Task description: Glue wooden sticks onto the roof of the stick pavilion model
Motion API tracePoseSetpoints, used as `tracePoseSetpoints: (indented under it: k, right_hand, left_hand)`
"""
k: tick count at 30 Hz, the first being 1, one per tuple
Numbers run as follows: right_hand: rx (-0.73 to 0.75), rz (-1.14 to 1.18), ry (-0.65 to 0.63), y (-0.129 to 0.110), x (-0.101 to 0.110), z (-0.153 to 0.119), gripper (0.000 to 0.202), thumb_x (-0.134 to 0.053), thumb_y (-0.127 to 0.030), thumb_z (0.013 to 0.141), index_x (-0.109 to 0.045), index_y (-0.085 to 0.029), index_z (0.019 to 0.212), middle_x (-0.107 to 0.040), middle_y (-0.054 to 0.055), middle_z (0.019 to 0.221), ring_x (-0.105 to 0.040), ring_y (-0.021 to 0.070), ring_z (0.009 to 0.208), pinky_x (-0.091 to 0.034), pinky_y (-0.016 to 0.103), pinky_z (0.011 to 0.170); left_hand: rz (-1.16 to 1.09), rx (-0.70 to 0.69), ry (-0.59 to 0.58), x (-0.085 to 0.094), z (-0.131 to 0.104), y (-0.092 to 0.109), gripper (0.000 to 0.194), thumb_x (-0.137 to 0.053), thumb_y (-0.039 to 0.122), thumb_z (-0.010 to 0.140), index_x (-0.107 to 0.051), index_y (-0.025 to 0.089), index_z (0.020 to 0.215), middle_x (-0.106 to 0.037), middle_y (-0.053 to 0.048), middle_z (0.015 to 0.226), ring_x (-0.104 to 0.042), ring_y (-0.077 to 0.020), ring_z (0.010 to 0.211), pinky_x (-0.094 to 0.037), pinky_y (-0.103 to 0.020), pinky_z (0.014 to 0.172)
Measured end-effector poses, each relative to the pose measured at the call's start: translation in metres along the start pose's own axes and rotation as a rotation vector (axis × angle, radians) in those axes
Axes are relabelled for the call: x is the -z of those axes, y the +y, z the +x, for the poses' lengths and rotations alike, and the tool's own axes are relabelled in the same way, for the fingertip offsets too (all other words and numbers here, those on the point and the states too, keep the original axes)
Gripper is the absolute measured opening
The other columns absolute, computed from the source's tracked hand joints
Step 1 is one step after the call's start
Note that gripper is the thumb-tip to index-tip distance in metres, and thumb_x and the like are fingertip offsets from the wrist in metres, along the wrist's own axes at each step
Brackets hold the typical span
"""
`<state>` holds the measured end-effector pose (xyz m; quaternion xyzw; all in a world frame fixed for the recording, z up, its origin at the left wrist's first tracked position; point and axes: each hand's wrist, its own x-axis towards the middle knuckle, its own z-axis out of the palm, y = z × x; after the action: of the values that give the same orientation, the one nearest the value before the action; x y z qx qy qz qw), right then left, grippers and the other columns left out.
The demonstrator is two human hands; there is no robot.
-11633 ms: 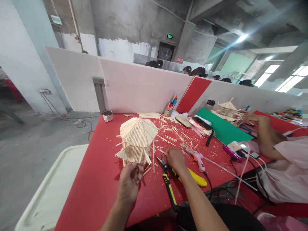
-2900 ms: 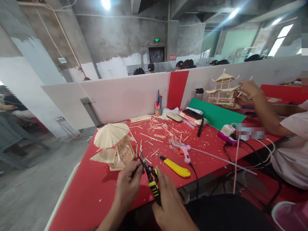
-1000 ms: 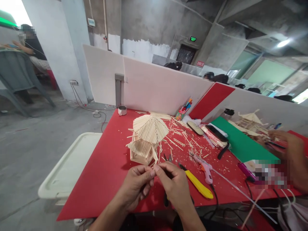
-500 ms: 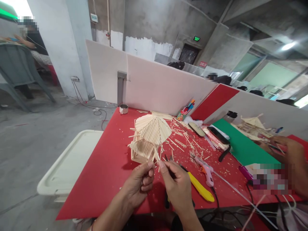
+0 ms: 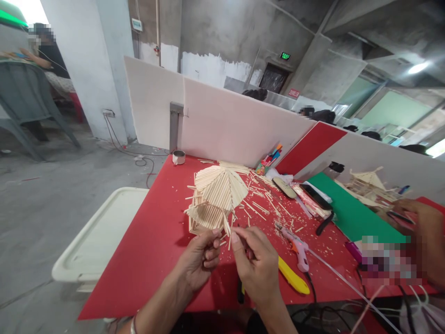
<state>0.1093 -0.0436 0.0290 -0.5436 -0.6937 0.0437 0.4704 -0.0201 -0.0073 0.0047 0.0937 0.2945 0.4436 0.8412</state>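
Note:
A small house model of pale wooden sticks (image 5: 222, 190) stands on the red table (image 5: 149, 250), its slatted roof facing up. Just in front of its lower edge, my left hand (image 5: 205, 253) is closed in a pinch, and what lies between the fingertips is too small to make out. To the right, my right hand (image 5: 255, 260) is also pinched, its fingertips near some thin sticks at the model's corner; its hold is unclear. Yellow-handled pliers (image 5: 294, 276) lie partly hidden behind my right hand.
A pink glue gun (image 5: 299, 250) lies to the right, among scattered sticks and scraps. Behind are a metal cup (image 5: 179, 157), a pen holder (image 5: 262, 168) and a white partition (image 5: 222, 120). A green board (image 5: 351, 208) and another person's hand (image 5: 413, 215) are at the right.
My hands have moved slightly apart, the right one a little to the right. It now covers more of the yellow-handled pliers.

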Motion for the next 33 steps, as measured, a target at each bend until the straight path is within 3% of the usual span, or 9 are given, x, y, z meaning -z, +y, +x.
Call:
tracePoseSetpoints:
  k: [4,9,16,23,33]
  right_hand:
    - [0.176,-0.155,-0.05,0.0,0.003,0.008,0.028,-0.05,-0.021,0.087,-0.065,-0.021,0.11,-0.057,0.006,0.089,-0.052,0.0174,0.085,-0.044,0.032,0.074]
    - [0.25,-0.264,-0.141,0.002,0.001,0.017,0.035,-0.049,-0.02,0.084,-0.063,-0.022,0.117,-0.052,0.007,0.094,-0.047,0.0203,0.091,-0.043,0.035,0.077]
    - [0.266,-0.327,-0.16,0.004,-0.003,0.02,0.035,-0.049,-0.022,0.083,-0.064,-0.022,0.115,-0.05,0.007,0.092,-0.046,0.021,0.09,-0.043,0.035,0.076]
    - [0.268,-0.323,-0.157,0.006,-0.003,0.019,0.034,-0.049,-0.022,0.084,-0.064,-0.023,0.114,-0.05,0.007,0.092,-0.045,0.0208,0.089,-0.043,0.036,0.076]
    - [0.267,-0.301,-0.145,0.006,-0.003,0.019,0.037,-0.049,-0.021,0.084,-0.062,-0.022,0.119,-0.051,0.007,0.093,-0.047,0.0213,0.091,-0.044,0.036,0.076]
  left_hand:
    - [0.004,0.0,-0.009,-0.001,0.0,0.002,0.019,-0.069,0.017,0.071,-0.055,0.011,0.059,-0.05,0.005,0.05,-0.028,0.002,0.032,-0.017,-0.009,0.029]
    - [0.0,-0.007,0.013,0.0,0.003,0.002,0.021,-0.072,0.018,0.069,-0.055,0.011,0.057,-0.051,0.005,0.049,-0.028,0.0022,0.032,-0.016,-0.01,0.029]
    - [-0.024,0.019,-0.001,0.0,0.003,0.005,0.018,-0.067,0.017,0.072,-0.057,0.01,0.058,-0.051,0.004,0.049,-0.029,0.0016,0.032,-0.017,-0.01,0.029]
    - [-0.062,0.056,0.04,-0.002,0.001,0.01,0.025,-0.055,0.027,0.08,-0.056,0.012,0.059,-0.056,-0.001,0.049,-0.036,-0.0027,0.032,-0.021,-0.012,0.03]
    - [0.006,0.013,-0.05,0.0,0.005,0.004,0.016,-0.07,0.017,0.067,-0.059,0.009,0.059,-0.053,0.002,0.05,-0.032,0.0007,0.034,-0.019,-0.012,0.032]
